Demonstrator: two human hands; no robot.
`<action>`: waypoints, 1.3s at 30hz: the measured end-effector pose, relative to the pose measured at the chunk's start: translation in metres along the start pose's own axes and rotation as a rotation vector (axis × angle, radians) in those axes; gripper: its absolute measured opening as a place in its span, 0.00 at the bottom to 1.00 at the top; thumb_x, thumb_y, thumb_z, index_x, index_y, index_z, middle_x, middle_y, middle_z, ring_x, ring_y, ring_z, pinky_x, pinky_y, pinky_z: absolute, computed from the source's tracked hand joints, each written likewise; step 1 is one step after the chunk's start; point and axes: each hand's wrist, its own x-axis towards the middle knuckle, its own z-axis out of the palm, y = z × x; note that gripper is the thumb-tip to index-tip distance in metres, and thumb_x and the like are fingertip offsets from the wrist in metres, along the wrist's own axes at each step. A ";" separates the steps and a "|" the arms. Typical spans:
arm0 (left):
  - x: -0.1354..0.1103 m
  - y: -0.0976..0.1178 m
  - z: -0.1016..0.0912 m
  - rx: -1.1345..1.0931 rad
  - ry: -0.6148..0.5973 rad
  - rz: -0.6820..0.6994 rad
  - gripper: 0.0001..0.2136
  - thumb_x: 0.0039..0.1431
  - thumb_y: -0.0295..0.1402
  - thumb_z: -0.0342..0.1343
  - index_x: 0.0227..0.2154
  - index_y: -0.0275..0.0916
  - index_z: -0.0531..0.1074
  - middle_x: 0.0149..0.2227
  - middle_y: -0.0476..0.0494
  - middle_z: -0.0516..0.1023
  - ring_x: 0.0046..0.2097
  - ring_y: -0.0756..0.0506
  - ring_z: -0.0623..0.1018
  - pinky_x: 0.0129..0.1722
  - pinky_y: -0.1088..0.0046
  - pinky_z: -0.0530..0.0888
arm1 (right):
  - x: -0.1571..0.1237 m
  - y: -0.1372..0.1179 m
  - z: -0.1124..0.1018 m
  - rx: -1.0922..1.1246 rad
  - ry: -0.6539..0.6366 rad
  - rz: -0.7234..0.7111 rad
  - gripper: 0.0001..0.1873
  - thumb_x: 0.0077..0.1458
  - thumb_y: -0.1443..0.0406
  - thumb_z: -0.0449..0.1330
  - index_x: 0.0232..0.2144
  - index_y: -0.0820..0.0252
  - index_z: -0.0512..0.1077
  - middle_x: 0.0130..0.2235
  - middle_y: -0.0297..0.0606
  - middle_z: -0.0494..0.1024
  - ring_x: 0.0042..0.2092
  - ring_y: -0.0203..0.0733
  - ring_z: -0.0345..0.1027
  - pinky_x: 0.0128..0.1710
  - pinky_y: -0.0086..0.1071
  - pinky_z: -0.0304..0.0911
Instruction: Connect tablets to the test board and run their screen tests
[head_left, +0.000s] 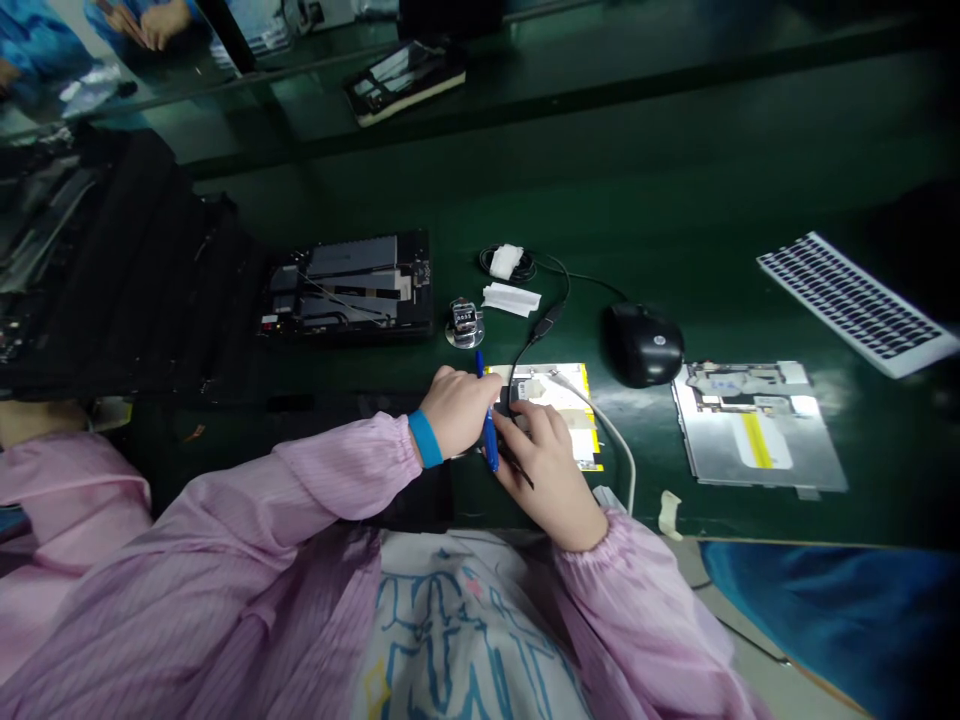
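"Dark green counter, long and shiny. Where's the work?"

"On the yellow-edged panel, near the counter's front edge, partly under the hands."

"What are they doing?"

"The left hand is bent by the blue pen. The right hand is curled by the black cord. I can't tell if either one is gripping."

"What could go wrong?"

"A hard tug might pull the black cord's joint apart. The white cord loops near the pink sleeve, so it might snag. A pen slip might scratch the panel."

"Any boxes with stuff inside?"

"None I can spot."
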 end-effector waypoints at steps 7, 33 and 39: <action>-0.001 -0.009 -0.005 -0.312 0.238 -0.040 0.04 0.58 0.27 0.47 0.27 0.39 0.60 0.29 0.46 0.73 0.32 0.47 0.73 0.35 0.69 0.67 | -0.002 0.001 -0.009 0.178 0.084 0.025 0.16 0.60 0.63 0.53 0.49 0.61 0.71 0.48 0.49 0.68 0.49 0.49 0.63 0.49 0.47 0.64; -0.020 -0.014 -0.009 -0.103 -0.011 0.138 0.06 0.60 0.29 0.46 0.27 0.39 0.61 0.27 0.46 0.70 0.31 0.46 0.69 0.31 0.71 0.62 | -0.019 0.009 -0.002 0.010 0.165 0.090 0.12 0.59 0.66 0.55 0.45 0.59 0.72 0.44 0.45 0.74 0.47 0.48 0.65 0.45 0.43 0.61; -0.019 -0.015 -0.008 -0.108 0.007 0.156 0.05 0.58 0.28 0.47 0.27 0.39 0.62 0.26 0.47 0.71 0.30 0.46 0.70 0.30 0.71 0.62 | -0.020 0.007 -0.002 -0.060 0.126 0.077 0.15 0.60 0.65 0.54 0.48 0.56 0.71 0.46 0.44 0.73 0.48 0.49 0.63 0.46 0.44 0.59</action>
